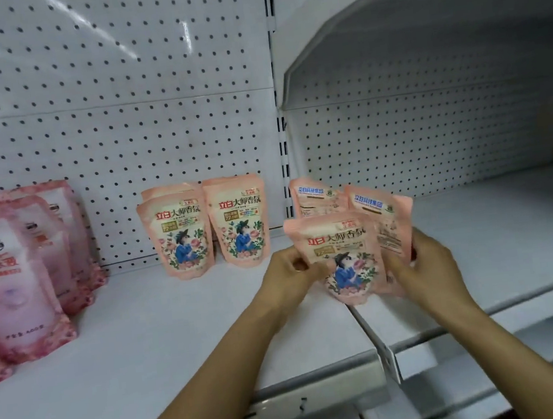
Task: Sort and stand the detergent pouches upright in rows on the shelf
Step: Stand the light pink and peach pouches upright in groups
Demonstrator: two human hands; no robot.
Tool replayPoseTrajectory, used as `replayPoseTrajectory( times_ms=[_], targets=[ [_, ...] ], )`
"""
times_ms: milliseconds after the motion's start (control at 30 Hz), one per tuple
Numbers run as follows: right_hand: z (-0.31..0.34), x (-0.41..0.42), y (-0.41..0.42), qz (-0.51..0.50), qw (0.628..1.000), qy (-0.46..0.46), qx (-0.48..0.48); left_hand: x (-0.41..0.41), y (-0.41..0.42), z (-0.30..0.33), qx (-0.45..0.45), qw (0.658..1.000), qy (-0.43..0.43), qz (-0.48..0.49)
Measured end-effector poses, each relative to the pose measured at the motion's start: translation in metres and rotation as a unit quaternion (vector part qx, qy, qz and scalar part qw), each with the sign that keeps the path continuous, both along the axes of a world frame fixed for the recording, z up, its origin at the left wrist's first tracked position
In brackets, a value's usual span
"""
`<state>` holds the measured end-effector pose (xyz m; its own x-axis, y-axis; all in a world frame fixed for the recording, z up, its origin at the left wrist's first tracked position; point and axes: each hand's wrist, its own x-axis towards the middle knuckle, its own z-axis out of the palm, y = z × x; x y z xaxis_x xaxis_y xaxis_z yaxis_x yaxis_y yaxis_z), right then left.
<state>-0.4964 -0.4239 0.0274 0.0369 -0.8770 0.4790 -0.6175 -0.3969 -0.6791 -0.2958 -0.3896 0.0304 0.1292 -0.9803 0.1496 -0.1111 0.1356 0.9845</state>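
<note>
Above the seam where two white shelf boards (166,342) meet, we see both bare hands holding a fan of three peach detergent pouches. The left hand (291,273) pinches the front pouch (346,260) at its left edge, thumb on the printed face, the other fingers curled behind it. This pouch shows its flower-and-figure front and tilts slightly. The right hand (428,264) grips the rear right pouch (385,221), fingers wrapped around its right edge; that pouch shows its back label. A third pouch (315,198), also back side out, stands up behind the front one; we cannot tell which hand holds it. Further back on the left board, near the pegboard wall (110,90), two short rows of the same pouches stand upright side by side: the left row (178,232) and the right row (240,225). At the far left, larger pink refill bags (17,273) lean in a crowded group.
</note>
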Motion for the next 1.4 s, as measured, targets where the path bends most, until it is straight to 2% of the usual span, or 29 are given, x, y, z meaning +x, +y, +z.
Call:
replayPoseTrajectory(
  times_ms=[67, 267, 400, 533, 667, 767, 800, 867, 967, 1067, 1167, 1233, 1300, 1333, 1400],
  targets=[
    [-0.006, 0.003, -0.004, -0.002, 1.0, 0.023, -0.013, 0.011, 0.012, 0.001, -0.039, 0.998, 0.018, 0.038],
    [-0.001, 0.059, 0.012, 0.093, 0.991, -0.072, -0.071, 0.095, 0.046, 0.012, -0.1, 0.974, 0.04, 0.2],
    [-0.004, 0.118, 0.026, 0.125, 0.99, -0.013, -0.069, 0.142, 0.059, 0.006, -0.096, 0.965, 0.023, 0.244],
    [-0.009, 0.14, 0.029, 0.17, 0.984, -0.004, -0.046, 0.159, 0.058, -0.012, -0.057, 0.967, 0.088, 0.232],
    [-0.008, 0.122, 0.031, 0.271, 0.962, -0.033, -0.001, 0.167, 0.052, -0.022, -0.031, 0.974, 0.051, 0.218],
    [-0.003, 0.107, 0.01, 0.197, 0.97, -0.139, -0.032, 0.176, 0.048, -0.026, -0.025, 0.972, 0.084, 0.218],
    [0.001, 0.105, -0.001, 0.158, 0.976, -0.144, -0.04, 0.178, 0.047, -0.026, -0.026, 0.968, 0.099, 0.227],
    [0.01, 0.105, -0.019, 0.161, 0.981, -0.105, -0.005, 0.183, 0.045, -0.027, -0.031, 0.961, 0.125, 0.246],
    [0.01, 0.112, -0.025, 0.26, 0.96, -0.063, 0.082, 0.189, 0.044, -0.028, -0.032, 0.958, 0.146, 0.246],
    [0.002, 0.116, -0.014, 0.29, 0.955, 0.006, 0.061, 0.192, 0.043, -0.031, -0.03, 0.96, 0.142, 0.241],
    [-0.004, 0.119, -0.002, 0.364, 0.925, -0.042, 0.102, 0.192, 0.042, -0.032, -0.025, 0.962, 0.137, 0.237],
    [-0.008, 0.115, -0.006, 0.36, 0.926, -0.066, 0.096, 0.191, 0.043, -0.031, -0.022, 0.962, 0.136, 0.237],
    [-0.007, 0.112, -0.02, 0.306, 0.951, 0.007, 0.044, 0.19, 0.043, -0.031, -0.022, 0.962, 0.137, 0.235],
    [-0.006, 0.112, -0.025, 0.294, 0.952, 0.075, 0.029, 0.189, 0.043, -0.03, -0.021, 0.962, 0.136, 0.235],
    [-0.002, 0.115, -0.027, 0.298, 0.92, 0.254, -0.005, 0.188, 0.045, -0.029, -0.018, 0.963, 0.132, 0.235]
  ],
)
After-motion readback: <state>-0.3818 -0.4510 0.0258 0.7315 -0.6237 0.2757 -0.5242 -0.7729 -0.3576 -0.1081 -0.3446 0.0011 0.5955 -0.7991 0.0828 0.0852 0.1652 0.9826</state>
